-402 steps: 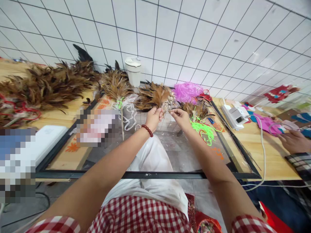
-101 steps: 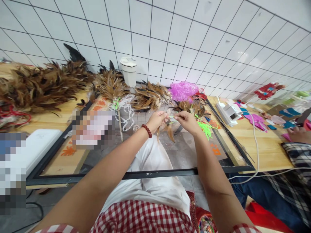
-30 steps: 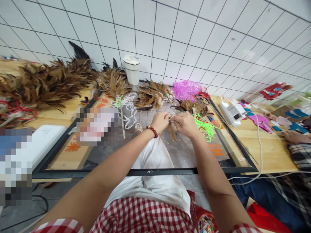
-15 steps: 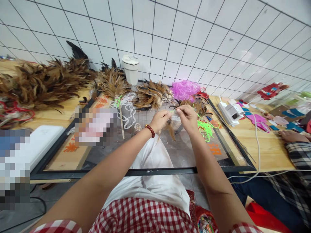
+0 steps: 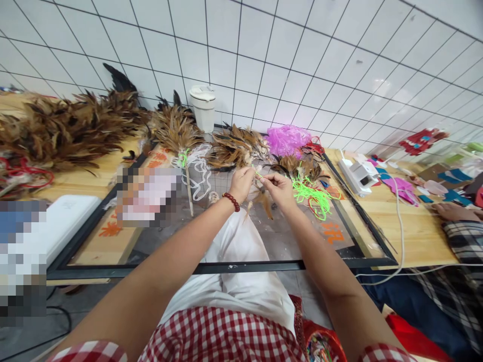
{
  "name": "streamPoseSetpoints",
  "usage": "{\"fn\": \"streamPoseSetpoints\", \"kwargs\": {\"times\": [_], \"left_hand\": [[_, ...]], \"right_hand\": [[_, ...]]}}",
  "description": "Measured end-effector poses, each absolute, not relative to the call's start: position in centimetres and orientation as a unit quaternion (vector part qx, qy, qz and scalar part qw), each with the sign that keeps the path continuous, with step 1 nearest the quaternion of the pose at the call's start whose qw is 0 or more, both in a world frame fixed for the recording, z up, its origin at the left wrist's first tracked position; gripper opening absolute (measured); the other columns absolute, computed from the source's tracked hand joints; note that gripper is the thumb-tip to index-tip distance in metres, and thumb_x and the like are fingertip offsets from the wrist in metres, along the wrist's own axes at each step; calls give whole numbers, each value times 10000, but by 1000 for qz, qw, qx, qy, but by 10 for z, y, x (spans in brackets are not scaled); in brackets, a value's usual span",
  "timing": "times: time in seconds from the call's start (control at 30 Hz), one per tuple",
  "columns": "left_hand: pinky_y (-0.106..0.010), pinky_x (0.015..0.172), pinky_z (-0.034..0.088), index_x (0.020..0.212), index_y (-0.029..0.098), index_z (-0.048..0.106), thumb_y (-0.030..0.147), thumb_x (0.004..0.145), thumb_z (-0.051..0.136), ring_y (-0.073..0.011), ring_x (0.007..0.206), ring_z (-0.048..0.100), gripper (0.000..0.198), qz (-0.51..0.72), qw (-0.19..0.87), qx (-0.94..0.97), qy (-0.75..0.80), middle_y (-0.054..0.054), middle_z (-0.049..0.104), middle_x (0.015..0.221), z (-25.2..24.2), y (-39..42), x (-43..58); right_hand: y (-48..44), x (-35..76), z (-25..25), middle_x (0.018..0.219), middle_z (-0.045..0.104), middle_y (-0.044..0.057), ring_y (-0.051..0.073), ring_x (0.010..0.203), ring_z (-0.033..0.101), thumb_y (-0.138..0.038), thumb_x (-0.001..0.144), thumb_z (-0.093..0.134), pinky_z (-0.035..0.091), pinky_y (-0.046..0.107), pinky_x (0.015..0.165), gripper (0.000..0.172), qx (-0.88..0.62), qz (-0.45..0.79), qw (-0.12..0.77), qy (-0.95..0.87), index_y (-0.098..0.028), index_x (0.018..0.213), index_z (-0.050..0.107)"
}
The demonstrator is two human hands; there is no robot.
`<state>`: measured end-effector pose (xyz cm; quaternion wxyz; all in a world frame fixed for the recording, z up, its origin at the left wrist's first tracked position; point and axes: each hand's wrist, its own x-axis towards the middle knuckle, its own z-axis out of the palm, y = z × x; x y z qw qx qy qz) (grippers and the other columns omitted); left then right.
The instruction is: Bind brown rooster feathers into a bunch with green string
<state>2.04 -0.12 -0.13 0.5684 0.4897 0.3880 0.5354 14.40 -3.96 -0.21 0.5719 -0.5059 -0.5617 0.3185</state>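
Note:
Above the middle of the glass tabletop, my left hand (image 5: 242, 185) and my right hand (image 5: 281, 190) are close together, a small gap between them. Each is closed in a pinch on a thin bright green string (image 5: 258, 175). A beaded bracelet (image 5: 231, 202) circles the left wrist. Just under the fingers are loose brown feathers (image 5: 265, 202); whether they hang from the string or lie on the glass I cannot tell. To the right sits a tangle of green string (image 5: 319, 198), beside a small brown feather bunch (image 5: 296, 166).
A large feather heap (image 5: 71, 130) covers the left back. Feather bunches (image 5: 175, 125), a lidded white cup (image 5: 204, 108) and pink plastic (image 5: 287, 140) line the wall. A wooden stick (image 5: 189, 191) lies left. At right are a white power strip (image 5: 356, 173) and another person's sleeve (image 5: 464, 241).
My right hand has moved left and slightly down, nearer to my left hand. The left hand shifted slightly left. More of the green tangle now shows.

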Motion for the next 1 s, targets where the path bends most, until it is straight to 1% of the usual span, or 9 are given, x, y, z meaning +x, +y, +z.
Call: {"fn": "streamPoseSetpoints", "kwargs": {"times": [0.13, 0.27, 0.37, 0.43, 0.5, 0.57, 0.67, 0.87, 1.0], "left_hand": [[-212, 463, 262, 558, 168, 439, 332, 753, 595, -58, 475, 347, 299, 547, 569, 469, 396, 54, 384, 510, -1, -1, 22], [-214, 416, 186, 613, 165, 476, 303, 722, 641, -41, 435, 296, 241, 535, 650, 412, 348, 51, 398, 522, 6, -4, 22], [-206, 406, 182, 623, 158, 495, 275, 692, 674, -34, 432, 304, 224, 493, 721, 382, 302, 48, 411, 527, 11, -5, 18], [-201, 408, 211, 643, 150, 534, 253, 676, 689, -36, 445, 341, 189, 454, 760, 376, 274, 38, 447, 545, 13, -5, 15], [-197, 439, 290, 684, 139, 589, 220, 651, 710, -47, 489, 418, 149, 421, 784, 381, 250, 18, 515, 593, 13, -5, 13], [-202, 512, 375, 710, 124, 627, 193, 632, 723, -64, 553, 492, 141, 402, 793, 391, 238, -7, 572, 646, 12, -6, 12], [-213, 566, 404, 664, 113, 627, 202, 639, 718, -79, 573, 515, 129, 397, 780, 413, 252, -19, 579, 629, 10, -6, 14], [-218, 502, 311, 571, 130, 562, 334, 653, 713, -68, 495, 406, 267, 372, 708, 530, 282, 14, 486, 541, 7, -7, 17], [-226, 501, 259, 570, 136, 567, 402, 705, 653, -72, 479, 345, 311, 324, 603, 665, 298, 34, 425, 501, 4, -6, 16]], "right_hand": [[-41, 147, -1, 549, 538, -38, 84, 507, 453, -463, 707, 688, 370, 233, 521, 303, -496, 335, 550, -583, -177, 697, 589], [-40, 147, -1, 570, 565, -32, 93, 511, 484, -476, 745, 656, 381, 229, 515, 305, -481, 381, 549, -568, -194, 745, 540], [-37, 150, -2, 633, 598, -17, 88, 518, 490, -492, 752, 643, 384, 224, 504, 314, -486, 383, 571, -538, -201, 767, 526], [-34, 154, -2, 629, 580, -22, 84, 518, 474, -506, 750, 638, 387, 223, 509, 326, -489, 367, 587, -530, -201, 763, 523], [-32, 158, -1, 612, 539, -34, 82, 522, 451, -513, 750, 632, 386, 224, 520, 333, -485, 341, 602, -535, -201, 753, 517], [-32, 160, 0, 608, 508, -40, 86, 540, 443, -508, 767, 612, 392, 228, 544, 321, -480, 312, 608, -551, -203, 755, 514], [-34, 161, 2, 632, 495, -38, 95, 583, 455, -470, 801, 587, 404, 237, 589, 276, -476, 273, 602, -581, -202, 779, 524], [-41, 167, 11, 753, 577, 1, 120, 689, 508, -367, 835, 567, 419, 263, 669, 180, -480, 162, 553, -661, -189, 816, 590], [-45, 171, 18, 744, 624, 6, 131, 692, 546, -326, 799, 613, 441, 277, 684, 138, -485, 157, 526, -681, -190, 786, 633]]}}
